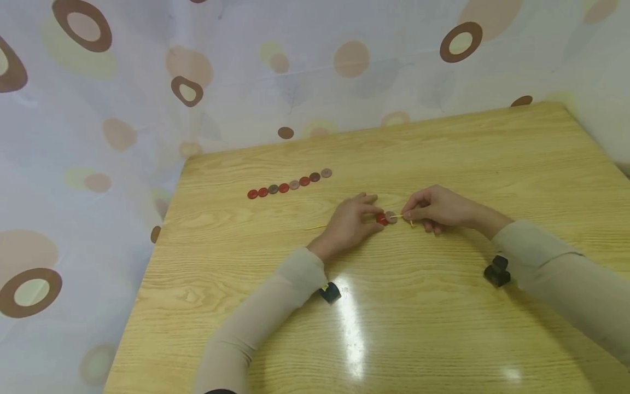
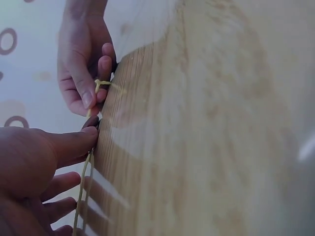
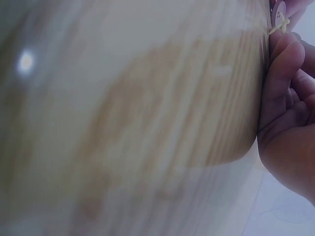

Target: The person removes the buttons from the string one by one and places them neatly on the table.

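Observation:
My left hand (image 1: 348, 221) pinches a red button (image 1: 381, 219) between thumb and fingers, low over the wooden table. Against its right side lies a pinkish-brown button (image 1: 391, 217), with yellow string (image 1: 396, 216) running across it. My right hand (image 1: 438, 208) pinches that string just right of the buttons, and a short knotted end (image 2: 100, 82) sticks out by its thumb in the left wrist view. More string (image 2: 82, 184) trails back under the left palm and comes out on the left in the head view. The right wrist view catches a pale button (image 3: 280, 10) beyond the right fingertips.
A slanting row of several buttons, among them a dark green button (image 1: 273, 189) and a maroon button (image 1: 315, 177), lies behind the left hand on the wooden table (image 1: 211, 262). A spotted curtain (image 1: 315, 65) hangs along the table's back and left edges.

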A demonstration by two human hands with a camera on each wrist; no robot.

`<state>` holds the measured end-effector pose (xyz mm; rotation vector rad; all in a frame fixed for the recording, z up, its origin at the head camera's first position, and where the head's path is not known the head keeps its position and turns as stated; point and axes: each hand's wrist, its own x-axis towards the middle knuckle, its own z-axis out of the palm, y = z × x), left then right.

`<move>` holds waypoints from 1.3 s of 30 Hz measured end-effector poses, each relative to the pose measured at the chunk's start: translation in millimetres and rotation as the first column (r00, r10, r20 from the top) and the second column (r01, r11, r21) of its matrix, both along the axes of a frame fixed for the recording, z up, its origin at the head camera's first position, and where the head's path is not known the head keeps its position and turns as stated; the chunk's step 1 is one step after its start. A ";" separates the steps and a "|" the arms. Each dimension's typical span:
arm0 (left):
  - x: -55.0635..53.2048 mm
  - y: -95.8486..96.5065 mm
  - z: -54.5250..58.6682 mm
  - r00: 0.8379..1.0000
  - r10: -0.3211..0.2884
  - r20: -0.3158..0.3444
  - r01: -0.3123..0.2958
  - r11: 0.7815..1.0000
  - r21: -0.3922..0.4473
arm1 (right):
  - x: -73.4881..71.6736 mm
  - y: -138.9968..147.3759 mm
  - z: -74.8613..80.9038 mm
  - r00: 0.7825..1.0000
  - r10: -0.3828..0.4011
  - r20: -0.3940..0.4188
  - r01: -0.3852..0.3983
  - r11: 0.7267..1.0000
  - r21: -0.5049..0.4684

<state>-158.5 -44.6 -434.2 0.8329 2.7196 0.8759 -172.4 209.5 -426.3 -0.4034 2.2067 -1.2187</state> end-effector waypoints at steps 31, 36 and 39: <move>-5.1 6.4 -9.6 0.999 0.027 -0.040 -0.022 0.994 0.108 | 0.7 -0.2 -2.1 1.000 -0.013 0.016 0.014 1.000 -0.007; -2.8 5.1 -7.1 0.994 0.074 0.078 -0.090 0.967 0.237 | 0.0 0.0 -3.2 1.000 -0.017 0.020 0.016 1.000 0.003; -1.9 5.1 -5.8 0.986 0.109 0.130 -0.140 0.956 0.257 | -0.8 -0.1 -3.1 1.000 -0.014 0.015 0.013 1.000 0.012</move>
